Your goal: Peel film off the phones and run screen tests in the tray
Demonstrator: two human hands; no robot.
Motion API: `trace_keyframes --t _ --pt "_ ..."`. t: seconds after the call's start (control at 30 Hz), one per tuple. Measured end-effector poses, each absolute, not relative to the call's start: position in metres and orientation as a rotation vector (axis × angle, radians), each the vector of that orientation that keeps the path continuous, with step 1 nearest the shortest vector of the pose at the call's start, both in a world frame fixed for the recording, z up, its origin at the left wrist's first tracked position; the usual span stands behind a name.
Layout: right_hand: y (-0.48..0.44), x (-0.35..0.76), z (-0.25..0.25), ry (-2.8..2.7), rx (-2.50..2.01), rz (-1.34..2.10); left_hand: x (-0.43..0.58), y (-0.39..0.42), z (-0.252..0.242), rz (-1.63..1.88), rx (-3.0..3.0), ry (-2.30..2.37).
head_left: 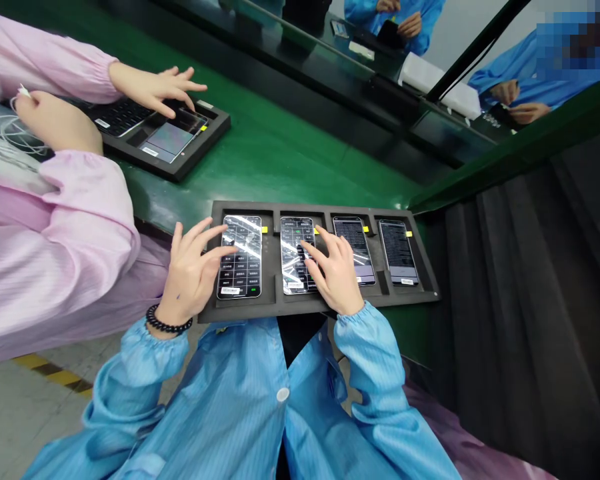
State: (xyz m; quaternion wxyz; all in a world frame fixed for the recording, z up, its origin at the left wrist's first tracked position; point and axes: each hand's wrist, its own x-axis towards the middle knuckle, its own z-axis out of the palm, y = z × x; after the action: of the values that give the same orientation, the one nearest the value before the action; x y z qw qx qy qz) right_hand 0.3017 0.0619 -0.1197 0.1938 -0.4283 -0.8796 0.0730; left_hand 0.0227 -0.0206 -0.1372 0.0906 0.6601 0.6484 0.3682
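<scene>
A black foam tray (330,307) lies in front of me with several smartphones set in its slots. Over the leftmost smartphone (240,270) is my left hand (193,270), fingers apart, a fingertip at the lit grid of buttons on its screen. My right hand (337,273) reaches over the second smartphone (291,267), index finger at its screen and the other fingers spread. Partly behind that hand, the third smartphone (363,257) shows lines of text. The rightmost smartphone (399,250) shows similar text. Neither hand grips anything.
At left, a co-worker's hand (155,87) in a pink sleeve hovers over another tray (180,167) of phones on the green table (280,160). White cables (10,133) lie beside it. Co-workers in blue handle dark items across the bench. A dark curtain (530,280) hangs at right.
</scene>
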Motion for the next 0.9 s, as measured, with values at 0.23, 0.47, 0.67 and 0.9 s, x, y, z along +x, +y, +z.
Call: trace_keyframes --t 0.23,0.47,0.67,0.9 --pt "0.067 0.3 -0.113 -2.356 -1.126 0.215 0.024 0.002 -0.148 0.972 1.947 1.963" --pt "0.088 0.278 -0.112 -2.511 -1.325 0.138 0.023 0.002 -0.148 0.951 1.919 1.986" --pt "0.086 0.281 -0.117 -2.434 -1.319 0.154 0.024 0.004 -0.151 0.885 1.94 1.996" --pt "0.081 0.292 -0.12 -2.279 -1.282 0.187 0.027 0.002 -0.143 0.899 1.878 2.049"
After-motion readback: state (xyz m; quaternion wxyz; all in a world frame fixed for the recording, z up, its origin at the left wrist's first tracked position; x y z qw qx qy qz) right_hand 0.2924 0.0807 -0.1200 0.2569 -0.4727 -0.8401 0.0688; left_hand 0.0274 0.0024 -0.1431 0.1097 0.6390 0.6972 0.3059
